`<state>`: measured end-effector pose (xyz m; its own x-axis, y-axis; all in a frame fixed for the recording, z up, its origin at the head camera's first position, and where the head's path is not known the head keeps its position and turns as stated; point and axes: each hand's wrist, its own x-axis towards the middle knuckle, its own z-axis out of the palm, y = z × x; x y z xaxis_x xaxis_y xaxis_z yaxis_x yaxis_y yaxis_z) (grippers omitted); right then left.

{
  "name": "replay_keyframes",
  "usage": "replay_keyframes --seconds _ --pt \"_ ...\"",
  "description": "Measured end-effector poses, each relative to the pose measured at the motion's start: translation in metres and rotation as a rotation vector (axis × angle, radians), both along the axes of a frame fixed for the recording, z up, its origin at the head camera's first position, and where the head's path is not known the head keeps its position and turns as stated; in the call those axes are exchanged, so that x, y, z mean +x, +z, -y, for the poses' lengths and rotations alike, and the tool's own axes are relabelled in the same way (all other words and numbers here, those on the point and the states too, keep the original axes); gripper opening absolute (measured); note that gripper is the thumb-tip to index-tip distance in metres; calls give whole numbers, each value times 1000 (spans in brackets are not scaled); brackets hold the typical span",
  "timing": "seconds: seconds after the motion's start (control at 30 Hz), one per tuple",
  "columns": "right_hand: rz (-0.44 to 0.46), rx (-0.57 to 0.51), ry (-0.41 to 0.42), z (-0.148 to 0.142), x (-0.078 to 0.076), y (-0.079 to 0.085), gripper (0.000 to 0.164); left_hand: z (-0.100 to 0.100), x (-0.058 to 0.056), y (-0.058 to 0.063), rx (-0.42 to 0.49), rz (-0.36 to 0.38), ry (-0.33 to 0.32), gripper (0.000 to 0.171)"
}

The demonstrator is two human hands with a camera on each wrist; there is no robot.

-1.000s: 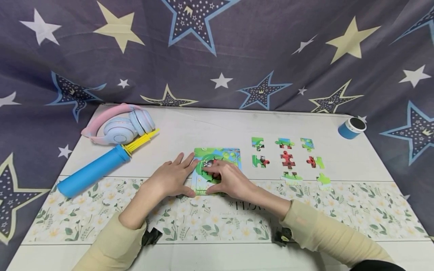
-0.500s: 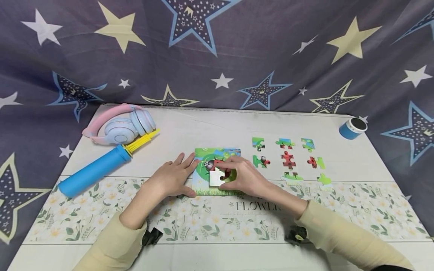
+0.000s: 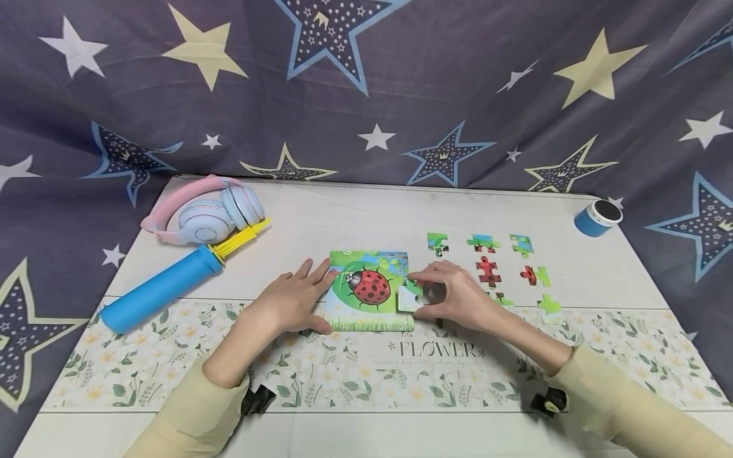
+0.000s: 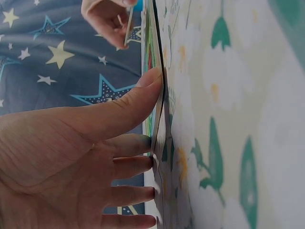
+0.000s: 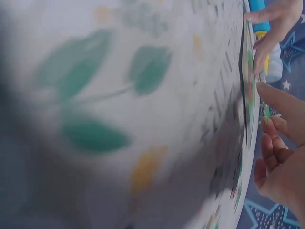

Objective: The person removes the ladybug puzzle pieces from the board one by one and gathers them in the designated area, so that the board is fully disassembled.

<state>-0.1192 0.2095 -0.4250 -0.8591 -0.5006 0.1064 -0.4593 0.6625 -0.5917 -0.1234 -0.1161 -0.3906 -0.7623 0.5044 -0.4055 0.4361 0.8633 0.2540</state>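
A square puzzle board point(image 3: 343, 318) with a red ladybug picture lies mid-table. My left hand point(image 3: 286, 302) rests at its left edge, fingers spread. In the left wrist view its thumb point(image 4: 147, 81) touches the board's edge. Between thumb and fingertips, my right hand point(image 3: 460, 296) pinches a puzzle piece point(image 3: 408, 299), pale and green, over the board's right edge. In the right wrist view the green piece point(image 5: 267, 112) shows at the fingertips. Several loose puzzle pieces point(image 3: 488, 271) lie spread in rows to the right, some partly hidden by the right hand.
Pink and blue headphones point(image 3: 206, 219) and a blue hand pump point(image 3: 160, 289) with a yellow end lie at the left. A small blue and white round container point(image 3: 597, 217) stands at the back right. A star-patterned curtain point(image 3: 366, 83) hangs behind the table.
My right hand has moved right from over the ladybug picture to the board's right edge, carrying the pinched piece and uncovering the picture. The left hand has stayed put.
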Motion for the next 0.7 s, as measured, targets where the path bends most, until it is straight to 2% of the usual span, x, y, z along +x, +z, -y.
replay_keyframes --seconds 0.27,0.7 --pt "-13 44 -31 -25 4 -3 62 0 0 0 0 3 7 102" --pt "16 86 5 -45 3 -5 62 1 0 1 -1 5 10 102"
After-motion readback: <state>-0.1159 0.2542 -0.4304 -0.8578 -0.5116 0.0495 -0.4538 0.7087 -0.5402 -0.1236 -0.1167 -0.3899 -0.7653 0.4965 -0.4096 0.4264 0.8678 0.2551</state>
